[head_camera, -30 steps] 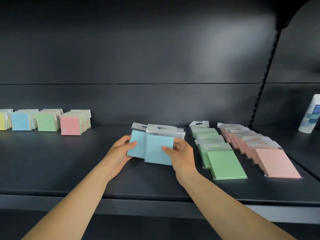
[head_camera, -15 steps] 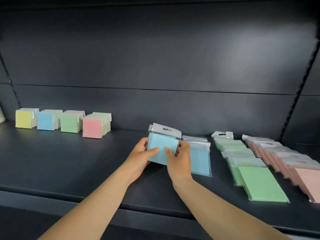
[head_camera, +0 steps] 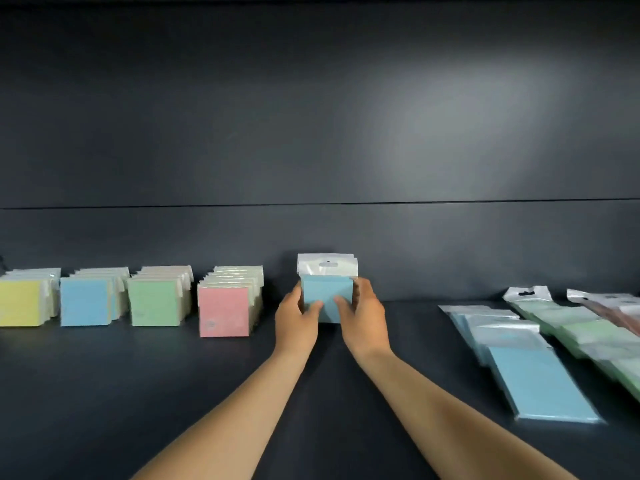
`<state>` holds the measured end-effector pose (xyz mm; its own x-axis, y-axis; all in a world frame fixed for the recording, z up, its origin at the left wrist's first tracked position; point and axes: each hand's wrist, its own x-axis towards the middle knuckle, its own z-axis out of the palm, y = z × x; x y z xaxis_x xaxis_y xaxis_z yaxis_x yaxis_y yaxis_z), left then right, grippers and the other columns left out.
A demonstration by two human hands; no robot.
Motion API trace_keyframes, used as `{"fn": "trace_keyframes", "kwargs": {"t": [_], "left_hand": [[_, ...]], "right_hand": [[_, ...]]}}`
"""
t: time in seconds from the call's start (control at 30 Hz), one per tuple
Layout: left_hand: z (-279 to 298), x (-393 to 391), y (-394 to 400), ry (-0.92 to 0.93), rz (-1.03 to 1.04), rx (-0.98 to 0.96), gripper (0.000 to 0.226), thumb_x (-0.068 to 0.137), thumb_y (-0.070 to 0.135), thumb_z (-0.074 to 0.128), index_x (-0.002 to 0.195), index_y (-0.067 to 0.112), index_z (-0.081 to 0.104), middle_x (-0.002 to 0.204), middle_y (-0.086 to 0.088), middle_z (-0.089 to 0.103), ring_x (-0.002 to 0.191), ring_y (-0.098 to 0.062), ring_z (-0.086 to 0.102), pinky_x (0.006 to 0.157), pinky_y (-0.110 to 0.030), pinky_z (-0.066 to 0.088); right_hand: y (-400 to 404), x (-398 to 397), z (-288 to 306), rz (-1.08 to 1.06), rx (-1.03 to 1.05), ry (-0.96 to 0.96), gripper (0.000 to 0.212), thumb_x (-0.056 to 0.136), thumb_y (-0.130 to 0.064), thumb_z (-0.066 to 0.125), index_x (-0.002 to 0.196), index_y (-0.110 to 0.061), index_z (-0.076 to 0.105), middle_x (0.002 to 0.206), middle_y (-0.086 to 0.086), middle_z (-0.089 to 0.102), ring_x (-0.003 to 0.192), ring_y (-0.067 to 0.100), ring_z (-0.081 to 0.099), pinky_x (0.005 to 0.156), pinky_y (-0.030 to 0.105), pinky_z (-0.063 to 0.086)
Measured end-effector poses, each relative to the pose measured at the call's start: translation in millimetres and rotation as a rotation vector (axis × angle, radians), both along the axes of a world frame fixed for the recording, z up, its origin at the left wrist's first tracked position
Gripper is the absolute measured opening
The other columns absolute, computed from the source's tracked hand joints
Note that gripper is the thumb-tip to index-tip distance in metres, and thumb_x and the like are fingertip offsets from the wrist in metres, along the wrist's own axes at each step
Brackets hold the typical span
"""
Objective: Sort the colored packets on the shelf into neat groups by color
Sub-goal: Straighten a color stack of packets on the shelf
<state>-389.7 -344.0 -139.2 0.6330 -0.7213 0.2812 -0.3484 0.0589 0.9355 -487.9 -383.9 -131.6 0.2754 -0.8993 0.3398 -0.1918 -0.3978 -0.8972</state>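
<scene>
Blue packets point(head_camera: 327, 297), a small stack stood upright on the dark shelf point(head_camera: 138, 393), are gripped between the left hand point(head_camera: 297, 315) and the right hand point(head_camera: 362, 311), thumbs curled over the front face, just right of the pink upright row point(head_camera: 225, 308) at mid depth. Sorted yellow point(head_camera: 20, 303), blue point(head_camera: 86, 301) and green point(head_camera: 156, 299) rows stand further left, while flat blue packets point(head_camera: 530, 375), green ones point(head_camera: 588, 334) and pink ones point(head_camera: 620, 306) lie at the right. Risk: releasing both hands at once may let the slick film-wrapped stack topple or fan out, and a sideways nudge could knock the adjacent pink row
</scene>
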Motion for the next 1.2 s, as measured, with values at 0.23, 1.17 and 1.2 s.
{"fn": "trace_keyframes", "kwargs": {"t": [0.23,1.17,1.2], "left_hand": [[-9.3,36.3,-29.4,0.074,0.109,-0.001,0.033,0.085,0.001,0.051,0.113,0.012,0.064,0.108,-0.007,0.065,0.097,-0.021,0.061,0.085,-0.032,0.049],[9.8,15.2,-2.4,-0.189,0.046,0.266,0.041,0.094,0.015,0.05,0.13,0.002,0.038,0.129,-0.013,0.043,0.114,-0.028,0.049,0.088,-0.027,0.037],[10.9,11.6,2.9,-0.214,0.039,0.299,0.043,0.094,0.017,0.05,0.131,0.001,0.036,0.13,-0.013,0.04,0.116,-0.028,0.048,0.089,-0.026,0.037]], "right_hand": [[-25.0,40.2,-3.4,-0.068,-0.083,0.271,0.03,0.096,-0.013,0.046,0.126,-0.011,0.047,0.115,0.004,0.059,0.107,0.02,0.057,0.079,0.023,0.042],[-25.3,24.1,2.3,-0.108,-0.118,0.326,0.041,0.092,-0.027,0.057,0.127,-0.009,0.048,0.126,0.005,0.051,0.117,0.02,0.05,0.089,0.026,0.042],[-23.5,14.0,6.4,-0.106,-0.134,0.361,0.047,0.092,-0.029,0.057,0.133,-0.008,0.044,0.132,0.006,0.048,0.124,0.022,0.045,0.097,0.028,0.039]]}}
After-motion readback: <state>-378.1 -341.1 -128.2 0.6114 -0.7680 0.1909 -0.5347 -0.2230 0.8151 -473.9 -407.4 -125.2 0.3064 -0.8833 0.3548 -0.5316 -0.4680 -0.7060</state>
